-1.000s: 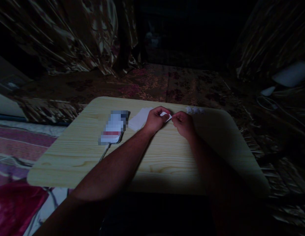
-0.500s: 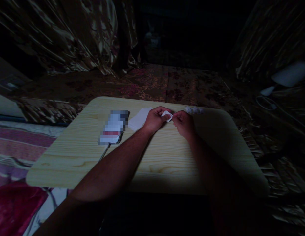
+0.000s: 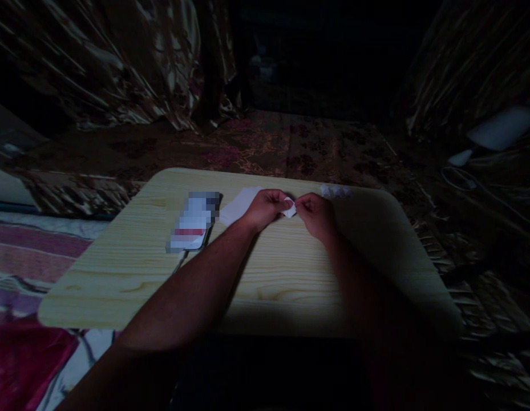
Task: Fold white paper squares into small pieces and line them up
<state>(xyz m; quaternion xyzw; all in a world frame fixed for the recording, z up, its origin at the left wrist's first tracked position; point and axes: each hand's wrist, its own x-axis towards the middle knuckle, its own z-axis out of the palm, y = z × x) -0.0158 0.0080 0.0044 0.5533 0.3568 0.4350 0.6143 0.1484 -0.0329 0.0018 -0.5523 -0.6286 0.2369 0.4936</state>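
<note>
Between my hands, above the far half of the wooden table, is a small folded piece of white paper. My left hand is closed on it, thumb and fingers pinching its left side. The fingertips of my right hand pinch the paper's right corner. Beside my left hand lie sheets of white paper, partly hidden by the hand and wrist. Beyond my right hand, several small folded white paper pieces sit in a row near the table's far edge.
A phone with a blurred screen and a cable lies on the left of the table. Patterned cloth covers the surface behind. A white lamp stands at the right, and striped bedding is at the left.
The paper has turned slightly between my fingers, and its visible shape looks smaller. Both hands still pinch it. The whole view has shifted a little.
</note>
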